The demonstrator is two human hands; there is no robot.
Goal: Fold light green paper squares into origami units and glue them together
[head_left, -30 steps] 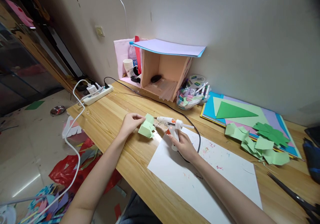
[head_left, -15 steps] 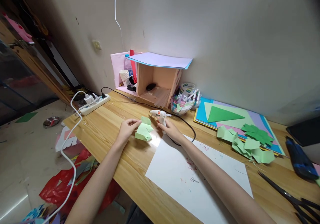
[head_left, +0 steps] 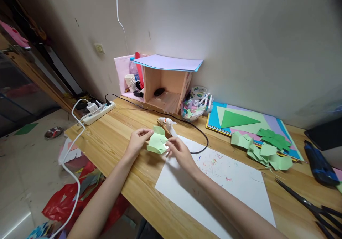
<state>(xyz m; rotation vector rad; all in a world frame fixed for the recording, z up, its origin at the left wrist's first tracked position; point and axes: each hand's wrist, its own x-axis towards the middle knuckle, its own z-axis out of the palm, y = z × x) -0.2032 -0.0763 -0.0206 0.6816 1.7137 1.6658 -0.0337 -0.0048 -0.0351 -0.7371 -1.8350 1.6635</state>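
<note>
A folded light-green paper piece [head_left: 157, 141] with a slit in it is held just above the wooden table. My left hand [head_left: 137, 141] pinches its upper left edge between thumb and fingers. At its right edge, my right hand [head_left: 180, 153] has thumb and fingers closed on the paper. Behind the paper stands a white glue gun [head_left: 167, 123], touched by neither hand, its black cord curving off to the right. Under my right forearm lies a white sheet [head_left: 213, 185] with small coloured marks.
Light-green and darker green paper cutouts [head_left: 267, 153] lie on stacked coloured sheets [head_left: 213, 119] at the right. Black scissors [head_left: 304, 201] rest near the right edge. A cardboard box [head_left: 171, 86], a tub of scraps [head_left: 191, 110] and a power strip [head_left: 100, 113] stand toward the back.
My right hand has let go of the glue gun, which now stands on the table, and has moved down to the paper's right edge. My left hand keeps its pinch.
</note>
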